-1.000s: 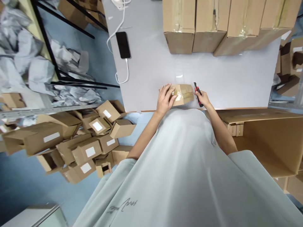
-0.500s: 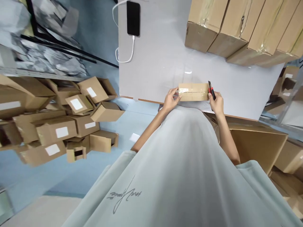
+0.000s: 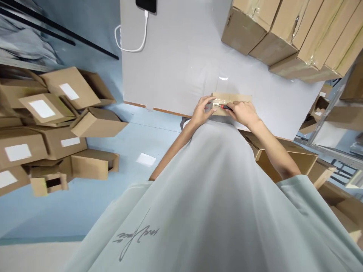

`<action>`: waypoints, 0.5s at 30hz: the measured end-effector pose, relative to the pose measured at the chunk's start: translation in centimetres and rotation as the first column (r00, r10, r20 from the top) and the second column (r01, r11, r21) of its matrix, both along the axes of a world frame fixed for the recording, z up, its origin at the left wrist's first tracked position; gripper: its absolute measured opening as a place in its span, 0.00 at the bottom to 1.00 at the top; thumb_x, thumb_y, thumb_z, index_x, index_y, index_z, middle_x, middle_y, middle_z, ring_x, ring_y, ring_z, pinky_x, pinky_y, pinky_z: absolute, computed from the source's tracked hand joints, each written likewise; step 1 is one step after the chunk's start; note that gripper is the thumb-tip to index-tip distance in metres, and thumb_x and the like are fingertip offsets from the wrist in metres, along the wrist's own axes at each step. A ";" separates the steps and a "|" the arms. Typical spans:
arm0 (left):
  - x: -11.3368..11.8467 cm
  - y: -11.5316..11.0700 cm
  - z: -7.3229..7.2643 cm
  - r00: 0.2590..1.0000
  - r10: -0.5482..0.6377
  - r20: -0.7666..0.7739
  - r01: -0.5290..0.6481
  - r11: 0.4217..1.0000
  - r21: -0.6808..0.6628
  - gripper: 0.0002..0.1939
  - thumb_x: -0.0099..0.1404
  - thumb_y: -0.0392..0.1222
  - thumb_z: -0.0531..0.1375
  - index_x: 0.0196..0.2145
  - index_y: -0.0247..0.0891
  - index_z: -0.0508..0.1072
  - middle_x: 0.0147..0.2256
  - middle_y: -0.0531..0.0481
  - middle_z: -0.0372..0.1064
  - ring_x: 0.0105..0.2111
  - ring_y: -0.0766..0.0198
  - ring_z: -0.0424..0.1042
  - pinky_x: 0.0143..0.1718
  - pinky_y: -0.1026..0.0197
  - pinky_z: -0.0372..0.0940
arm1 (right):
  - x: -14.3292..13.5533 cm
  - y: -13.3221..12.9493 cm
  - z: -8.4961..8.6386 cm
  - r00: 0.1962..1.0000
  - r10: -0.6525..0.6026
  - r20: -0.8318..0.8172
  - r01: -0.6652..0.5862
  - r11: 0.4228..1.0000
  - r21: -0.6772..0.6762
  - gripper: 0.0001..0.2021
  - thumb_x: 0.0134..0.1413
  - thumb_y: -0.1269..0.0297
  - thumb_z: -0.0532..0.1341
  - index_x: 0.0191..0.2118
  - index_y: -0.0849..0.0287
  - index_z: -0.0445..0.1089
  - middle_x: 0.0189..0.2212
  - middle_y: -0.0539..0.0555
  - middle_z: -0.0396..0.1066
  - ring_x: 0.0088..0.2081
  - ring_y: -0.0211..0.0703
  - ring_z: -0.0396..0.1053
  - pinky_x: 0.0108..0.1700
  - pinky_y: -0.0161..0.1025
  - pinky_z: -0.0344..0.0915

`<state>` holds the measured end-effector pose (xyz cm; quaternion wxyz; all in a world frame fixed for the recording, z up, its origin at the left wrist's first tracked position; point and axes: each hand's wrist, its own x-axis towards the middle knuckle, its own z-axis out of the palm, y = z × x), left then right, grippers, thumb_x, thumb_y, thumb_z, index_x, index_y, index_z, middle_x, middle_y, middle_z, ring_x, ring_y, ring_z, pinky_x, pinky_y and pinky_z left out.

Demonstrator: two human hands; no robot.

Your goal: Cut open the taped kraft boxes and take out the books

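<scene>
A small cardboard box (image 3: 241, 98) with clear tape over its top lies at the near edge of the white table (image 3: 167, 75). My left hand (image 3: 202, 111) grips the box's left end, thumb in front and fingers behind. In my right hand (image 3: 244, 112) is a red and black box cutter (image 3: 226, 107), held over the box. Its blade points left and meets the taped seam near the left end; how deep it goes I cannot tell. My right hand hides much of the box's right half.
Several large taped cartons (image 3: 246, 30) stand at the table's back right. A phone (image 3: 147, 5) with a white cable (image 3: 143, 34) lies at the back left. Opened boxes (image 3: 96, 122) are piled on the left, and a big open carton (image 3: 286, 158) sits below the table's right side.
My right hand has moved left from the box's right end, bringing the cutter onto the taped top. My left hand stays on the left end. The whole view has shifted.
</scene>
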<state>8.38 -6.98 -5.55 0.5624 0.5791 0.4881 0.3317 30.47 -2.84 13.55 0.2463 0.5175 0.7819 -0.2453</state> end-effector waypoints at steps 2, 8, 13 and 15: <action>0.1 -0.1 0.0 1.000 0.001 0.009 -0.001 1.000 -0.005 0.44 0.70 0.79 0.65 0.71 0.48 0.74 0.71 0.35 0.66 0.62 0.45 0.78 0.58 0.48 0.78 | -0.5 0.4 0.2 0.999 0.024 0.030 -0.024 1.000 -0.010 0.22 0.83 0.56 0.54 0.65 0.60 0.79 0.55 0.69 0.84 0.51 0.62 0.81 0.50 0.48 0.66; 0.3 -0.2 0.3 1.000 0.026 0.016 -0.026 1.000 0.002 0.42 0.71 0.77 0.65 0.71 0.47 0.74 0.70 0.35 0.68 0.63 0.46 0.77 0.61 0.49 0.77 | -1.3 0.9 0.4 0.995 0.055 0.082 -0.054 0.998 -0.015 0.22 0.84 0.58 0.53 0.65 0.61 0.78 0.55 0.71 0.83 0.52 0.63 0.81 0.51 0.49 0.65; 0.2 -0.1 0.1 0.999 0.029 0.024 -0.028 0.999 -0.017 0.43 0.70 0.77 0.66 0.71 0.47 0.75 0.70 0.36 0.69 0.61 0.46 0.78 0.60 0.49 0.77 | -1.7 0.9 -0.2 0.998 0.015 0.068 -0.015 1.000 0.003 0.20 0.82 0.62 0.54 0.65 0.60 0.79 0.54 0.70 0.83 0.53 0.64 0.81 0.54 0.52 0.67; 0.1 0.0 -0.1 0.999 0.033 0.022 -0.032 0.999 -0.021 0.44 0.70 0.77 0.67 0.71 0.47 0.74 0.70 0.35 0.69 0.61 0.46 0.78 0.60 0.48 0.77 | -1.8 0.9 -1.0 0.999 -0.013 0.040 0.012 1.000 0.015 0.20 0.82 0.63 0.55 0.64 0.59 0.80 0.54 0.70 0.83 0.54 0.64 0.80 0.56 0.53 0.68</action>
